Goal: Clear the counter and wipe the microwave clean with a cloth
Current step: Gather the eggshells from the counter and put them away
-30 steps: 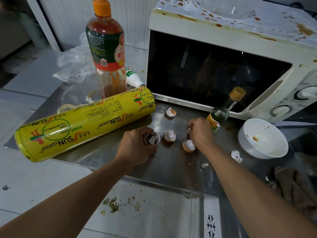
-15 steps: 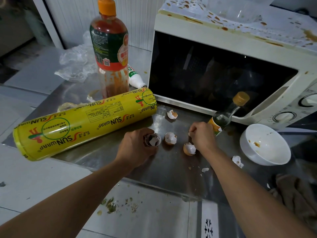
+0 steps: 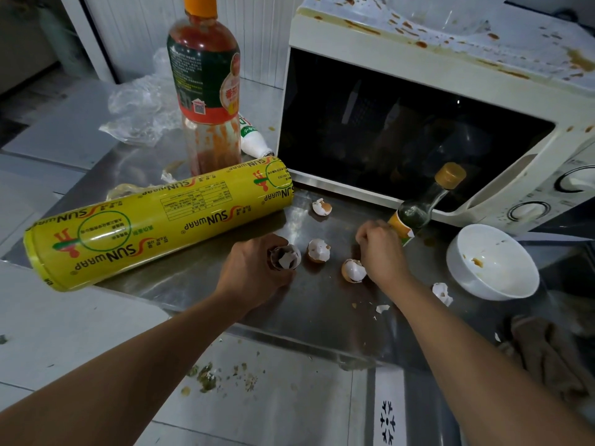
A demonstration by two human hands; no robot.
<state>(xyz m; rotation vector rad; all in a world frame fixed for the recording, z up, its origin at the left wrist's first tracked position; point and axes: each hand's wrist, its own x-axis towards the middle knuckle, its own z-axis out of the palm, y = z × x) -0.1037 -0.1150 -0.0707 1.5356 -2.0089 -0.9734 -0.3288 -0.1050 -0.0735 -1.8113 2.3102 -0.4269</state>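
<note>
Below the left hand (image 3: 254, 268), toward the viewer, greenish food scraps (image 3: 206, 378) lie scattered on pale floor tiles (image 3: 96, 323). Below the right hand (image 3: 378, 252), a white strip (image 3: 388, 391) bears black snowflake marks (image 3: 387, 420). Well beyond the left hand stands a ribbed white wall panel (image 3: 135, 33).

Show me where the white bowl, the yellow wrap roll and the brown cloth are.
white bowl (image 3: 463, 275), head view, on its near left rim.
yellow wrap roll (image 3: 154, 220), head view, on the middle of its label.
brown cloth (image 3: 547, 352), head view, on its bunched middle.
</note>
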